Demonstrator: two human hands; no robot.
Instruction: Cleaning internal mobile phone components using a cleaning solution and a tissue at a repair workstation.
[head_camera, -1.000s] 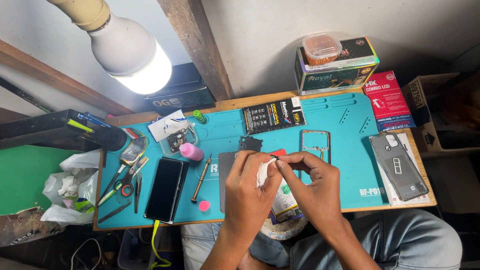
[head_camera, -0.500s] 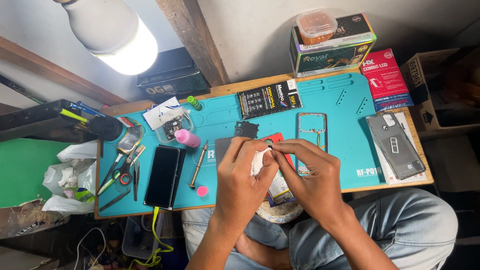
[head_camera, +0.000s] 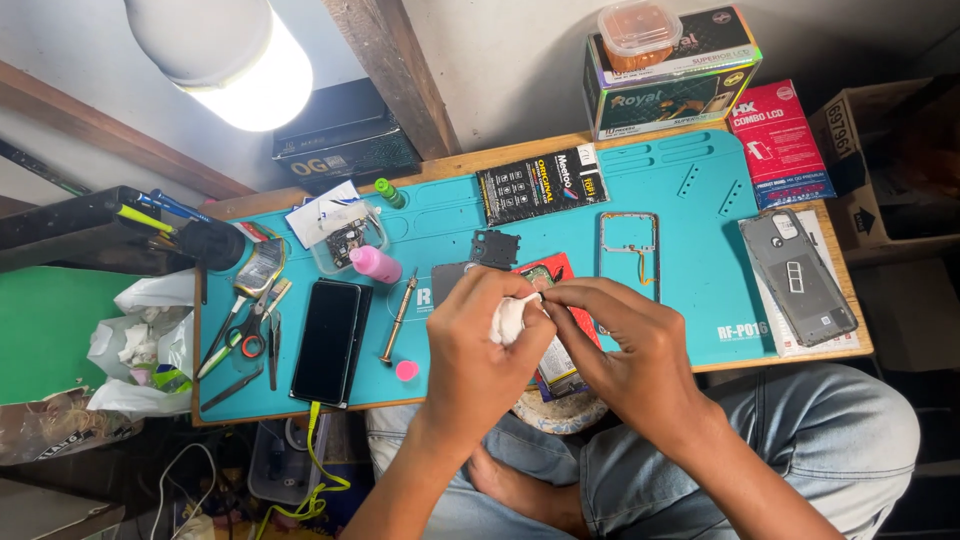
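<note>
1. Now both hands meet at the lower centre of the frame, over the near edge of the teal work mat (head_camera: 690, 290). The left hand (head_camera: 478, 345) is curled tight around a small white wad of cloth or tissue (head_camera: 508, 318), with the fingers closed on it.
2. The right hand (head_camera: 630, 345) pinches the same wad from the right side, its thumb and forefinger narrowed onto it.
3. Under the hands lies a red-and-black packet (head_camera: 552, 275), mostly hidden by them.
4. Compared with half a second ago, the hands sit in much the same place and the wad remains between them; the view has shifted only slightly.
5. Left of the hands, a dark smartphone (head_camera: 326, 340) lies face up beside a screwdriver (head_camera: 398, 320), with a pink bottle (head_camera: 375, 264) just above and a small pink cap (head_camera: 406, 370) below.
6. Right of centre, an empty phone frame (head_camera: 629, 250) rests on the mat; a grey phone back cover (head_camera: 797, 275) lies at the right edge.
7. Scissors and tweezers (head_camera: 250, 335) lie at the mat's left side.
</note>
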